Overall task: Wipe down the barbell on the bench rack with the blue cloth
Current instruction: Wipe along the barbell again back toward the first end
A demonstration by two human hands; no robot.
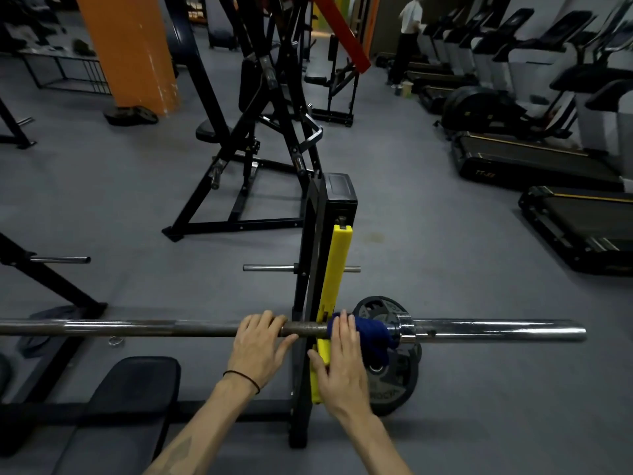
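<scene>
The barbell (pixel 144 329) lies level across the bench rack, its dark shaft running left and its chrome sleeve (pixel 493 330) sticking out right. The blue cloth (pixel 371 332) is draped over the bar just inside the sleeve collar, right of the rack's yellow upright guard (pixel 337 269). My right hand (pixel 342 361) lies on the cloth's left part, fingers over the bar and thumb below. My left hand (pixel 262 344) grips the bare shaft just left of the upright, fingers curled over the top.
The black bench pad (pixel 133 389) sits below left. A weight plate (pixel 394 375) leans by the rack's base under the sleeve. Plate pegs (pixel 270 268) jut from the upright. Other machines stand ahead, treadmills (pixel 534 159) at right, a person far back.
</scene>
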